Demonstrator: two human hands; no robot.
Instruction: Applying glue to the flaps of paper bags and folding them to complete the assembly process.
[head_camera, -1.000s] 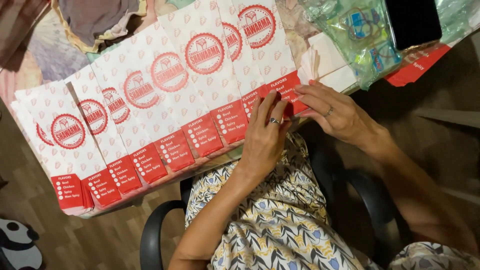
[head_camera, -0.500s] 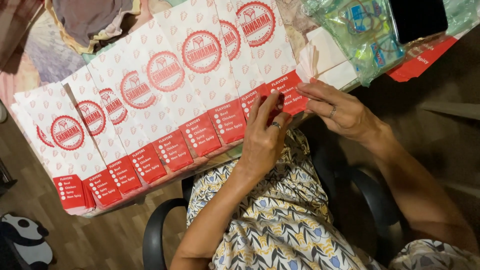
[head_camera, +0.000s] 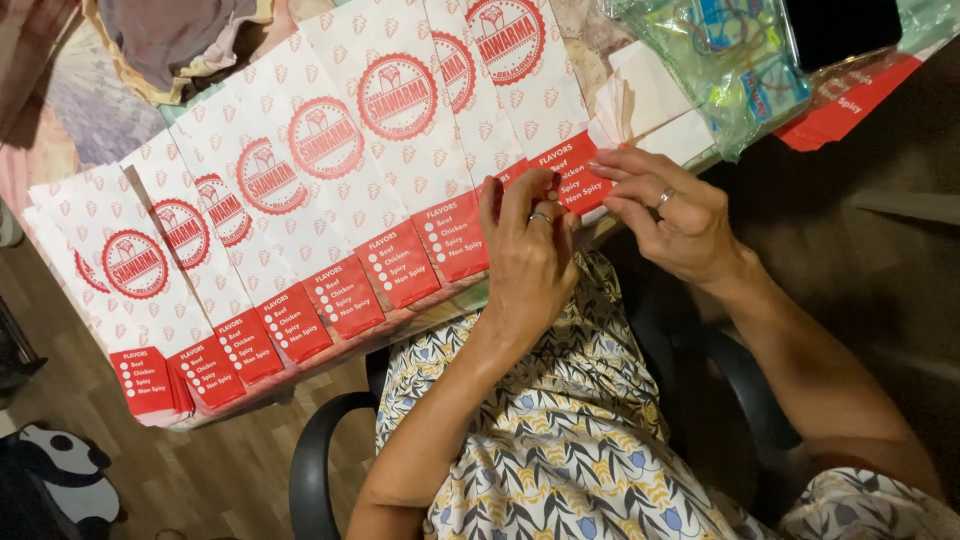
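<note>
A cluttered table edge (head_camera: 640, 215) holds a fanned row of white paper bags with red round stamps (head_camera: 330, 190). Compared with a second ago, both hands have barely shifted: the left hand (head_camera: 528, 262) and right hand (head_camera: 672, 212) still pinch the rightmost bag's red bottom flap (head_camera: 580, 178), fingers curled.

Matt paper bags (head_camera: 330, 170) — glossy, probably plastic wrap (head_camera: 735, 60) — wood floor (head_camera: 200, 470).

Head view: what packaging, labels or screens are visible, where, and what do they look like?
Paper bags: overlapping row across the table, white, round red emblem, red bottom label; both hands on the rightmost.
Plastic pouch: top right, clear greenish, crumpled.
Dark screen: top right, black rectangle, unlit.
Red sheet: right edge, flat.
</note>
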